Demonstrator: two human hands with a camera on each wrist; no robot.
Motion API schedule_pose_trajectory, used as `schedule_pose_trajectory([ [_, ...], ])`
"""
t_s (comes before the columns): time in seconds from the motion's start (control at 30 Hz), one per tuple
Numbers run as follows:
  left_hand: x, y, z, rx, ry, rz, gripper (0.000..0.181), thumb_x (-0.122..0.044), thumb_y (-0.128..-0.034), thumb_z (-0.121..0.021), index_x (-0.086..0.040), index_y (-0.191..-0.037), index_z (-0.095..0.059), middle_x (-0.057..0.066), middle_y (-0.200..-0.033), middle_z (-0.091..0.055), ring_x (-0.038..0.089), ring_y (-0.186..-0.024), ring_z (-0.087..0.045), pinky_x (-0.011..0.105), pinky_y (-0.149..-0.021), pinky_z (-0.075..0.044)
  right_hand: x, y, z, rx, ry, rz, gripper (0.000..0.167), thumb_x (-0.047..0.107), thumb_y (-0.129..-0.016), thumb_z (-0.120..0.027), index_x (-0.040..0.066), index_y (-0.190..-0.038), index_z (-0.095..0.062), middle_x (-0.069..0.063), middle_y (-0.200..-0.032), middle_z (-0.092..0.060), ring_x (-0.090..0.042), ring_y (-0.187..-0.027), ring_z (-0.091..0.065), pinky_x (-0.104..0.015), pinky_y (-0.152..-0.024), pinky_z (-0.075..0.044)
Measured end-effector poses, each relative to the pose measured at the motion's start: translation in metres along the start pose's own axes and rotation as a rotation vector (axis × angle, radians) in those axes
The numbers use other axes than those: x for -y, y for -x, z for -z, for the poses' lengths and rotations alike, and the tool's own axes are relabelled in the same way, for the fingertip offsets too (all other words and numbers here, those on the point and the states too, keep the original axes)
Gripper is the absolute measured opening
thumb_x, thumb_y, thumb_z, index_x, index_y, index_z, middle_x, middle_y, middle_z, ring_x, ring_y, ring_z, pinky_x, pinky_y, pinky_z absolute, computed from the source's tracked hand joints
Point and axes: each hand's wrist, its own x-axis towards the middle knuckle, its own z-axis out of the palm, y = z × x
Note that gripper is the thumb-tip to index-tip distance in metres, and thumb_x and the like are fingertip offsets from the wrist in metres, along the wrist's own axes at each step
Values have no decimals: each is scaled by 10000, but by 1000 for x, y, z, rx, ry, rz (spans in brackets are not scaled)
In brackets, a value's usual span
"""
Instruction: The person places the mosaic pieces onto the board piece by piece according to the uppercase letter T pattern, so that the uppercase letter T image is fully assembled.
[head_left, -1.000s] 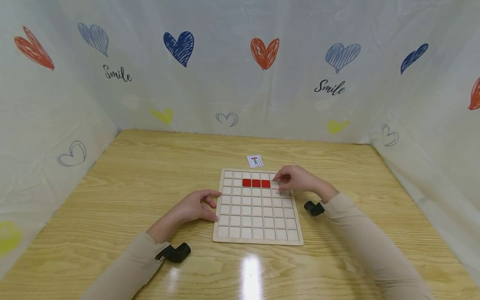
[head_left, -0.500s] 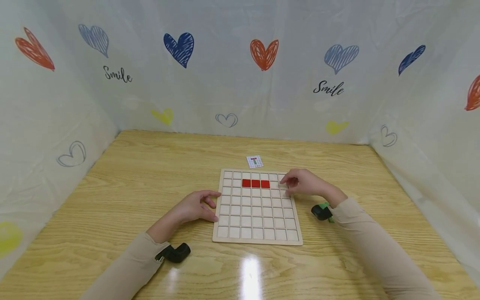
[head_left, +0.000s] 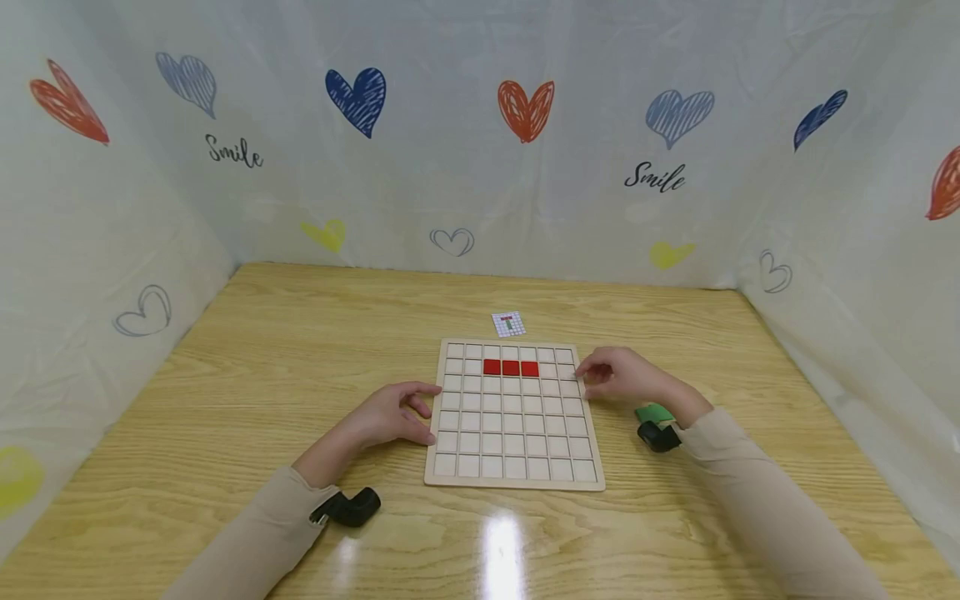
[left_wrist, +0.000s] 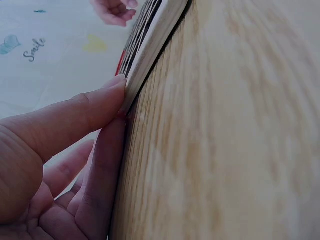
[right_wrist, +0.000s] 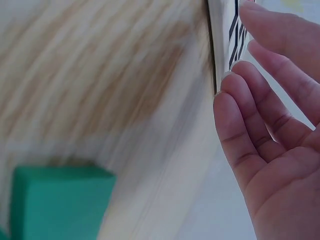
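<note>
A pale wooden grid board (head_left: 513, 482) lies flat on the table, with three red squares (head_left: 511, 368) side by side in its second row from the far edge. My left hand (head_left: 393, 414) touches the board's left edge with thumb and forefinger spread apart; the left wrist view shows their tips against the rim. Just off the right edge, my right hand (head_left: 621, 375) has loosely bent fingers and nothing visible between them. Under the right wrist is a green block (head_left: 654, 413), partly covered by the arm and wrist camera in the head view.
Beyond the board lies a small printed card (head_left: 509, 323) with a red and green T on a grid. A wood-grain table (head_left: 337, 325) carries everything. White curtains (head_left: 450, 192) with hearts close off the back and sides. Black camera mounts (head_left: 352, 507) jut from both wrists.
My right hand has drawn back rightward and toward me, from beside the red squares to the board's right edge. That uncovers the green block. The left hand and the red squares stay put.
</note>
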Motion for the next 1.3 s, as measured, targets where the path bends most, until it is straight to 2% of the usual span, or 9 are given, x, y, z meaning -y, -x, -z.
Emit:
schedule_pose_trajectory([
  [0.33,0,1,-1,-5,5,5,719,14,-698,-794,31,-1333,-458,134,-946,-525,184,-727,-599,298,-671,-500,-4,15,0,-12,38,5,230,88,-784,-750,17,-992,-682,-6,-856,-592,-148,-783,-551,-278,-685,-476],
  [0.8,-1,2,1,-4,9,3,722,7,-702,-794,26,-1339,-455,138,-951,-524,188,-730,-597,297,-673,-494,-11,35,4,-10,11,1,274,116,-796,-745,-6,-1027,-662,-45,-936,-618,-164,-818,-573,-295,-710,-488],
  [1.3,-2,2,0,-2,6,6,709,14,-706,-787,33,-1333,-458,140,-950,-524,190,-735,-597,295,-678,-494,-12,59,9,-32,42,-15,274,150,-796,-748,8,-1017,-670,-19,-900,-596,-167,-800,-571,-308,-703,-490],
])
